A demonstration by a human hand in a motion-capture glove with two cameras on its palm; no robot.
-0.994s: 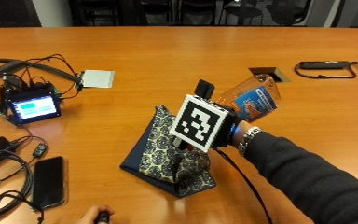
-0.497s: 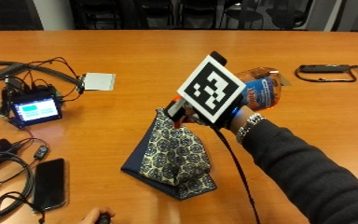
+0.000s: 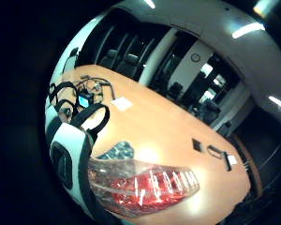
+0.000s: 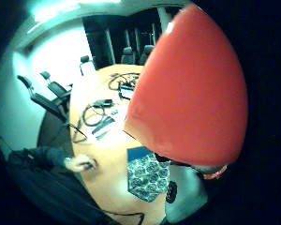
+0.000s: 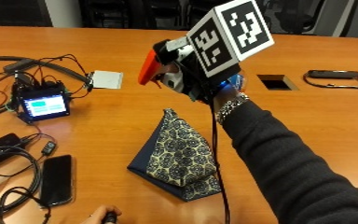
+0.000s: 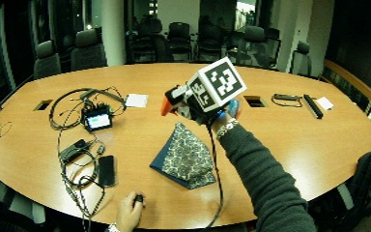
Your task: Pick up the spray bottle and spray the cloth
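Right hand point(image 5: 191, 77): raised above the table, fingers curled round the spray bottle and holding it in the air.
Spray bottle point(image 5: 149, 68): orange nozzle projects out past the fingers; the clear body shows close against the palm in the little finger side palm view point(image 3: 140, 185), with red seen through the plastic. Whether that red is liquid or a label cannot be told.
Cloth point(image 5: 178, 156): dark blue with a pale patterned face, lying peaked like a tent on the table, below the fingers and apart from them.
Table point(image 5: 303, 107): wooden, with a small rectangular recess beyond the wrist.
Small screen point(image 5: 42, 105): lit, among cables, well apart from the fingers.
Phone point(image 5: 57, 179): dark, flat on the table, well apart from the fingers.
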